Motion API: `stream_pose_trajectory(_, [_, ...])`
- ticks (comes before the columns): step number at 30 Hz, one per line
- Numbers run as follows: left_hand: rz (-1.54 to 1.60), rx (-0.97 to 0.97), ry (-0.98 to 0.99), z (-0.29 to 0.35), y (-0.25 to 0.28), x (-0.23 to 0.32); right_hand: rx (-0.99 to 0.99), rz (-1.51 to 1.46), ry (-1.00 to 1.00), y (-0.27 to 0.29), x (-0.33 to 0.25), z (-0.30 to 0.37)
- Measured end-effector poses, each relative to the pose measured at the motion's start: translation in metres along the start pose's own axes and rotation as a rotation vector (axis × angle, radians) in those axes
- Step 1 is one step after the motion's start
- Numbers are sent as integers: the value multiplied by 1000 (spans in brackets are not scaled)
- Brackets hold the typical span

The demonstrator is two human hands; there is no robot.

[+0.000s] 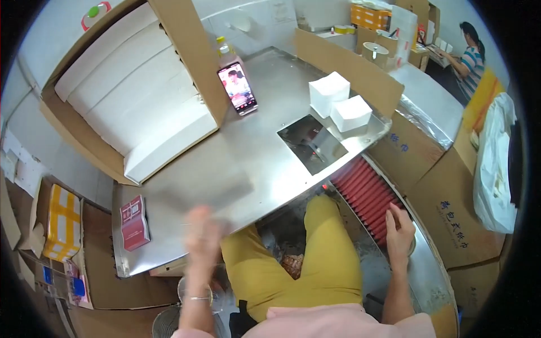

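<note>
My left hand (203, 234) is smeared by motion over the near left edge of the metal table (225, 163), and its fingers cannot be made out. To its left lies a stack of red printed cards or leaflets (134, 223). My right hand (399, 232) is at the right, beside a long box tightly lined with red packets (363, 194). Its fingers are bent and apart, with nothing visible in them. Two white stacks of folded paper (340, 101) stand at the table's far right, behind a dark rectangular opening (313, 145) in the tabletop.
A large carton (189, 56) of white flat packs leans at the back left. A phone (237, 88) stands propped against a bottle. Cartons (451, 208) and a white plastic bag (496, 163) crowd the right. Another person (470, 62) sits far right.
</note>
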State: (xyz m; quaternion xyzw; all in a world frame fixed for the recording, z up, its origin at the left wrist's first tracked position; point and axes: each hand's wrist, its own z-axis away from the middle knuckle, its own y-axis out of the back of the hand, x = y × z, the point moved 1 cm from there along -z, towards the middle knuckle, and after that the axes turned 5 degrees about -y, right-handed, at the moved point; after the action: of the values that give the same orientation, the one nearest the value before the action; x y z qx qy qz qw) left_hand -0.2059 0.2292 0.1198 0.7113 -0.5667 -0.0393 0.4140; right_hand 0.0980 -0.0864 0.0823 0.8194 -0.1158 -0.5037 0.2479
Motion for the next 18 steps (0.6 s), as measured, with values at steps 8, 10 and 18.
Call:
stream_pose_trajectory(8, [-894, -122, 659, 80, 181, -253, -35, -145, 402, -106, -73, -154])
stream_pose_trajectory(10, [-898, -224, 748, 45, 150, -228, -49, -76, 460, -130, -68, -183])
stream_pose_trajectory(18, [-1037, -266, 751, -9, 37, -104, 81, 381, 664, -174, -48, -217])
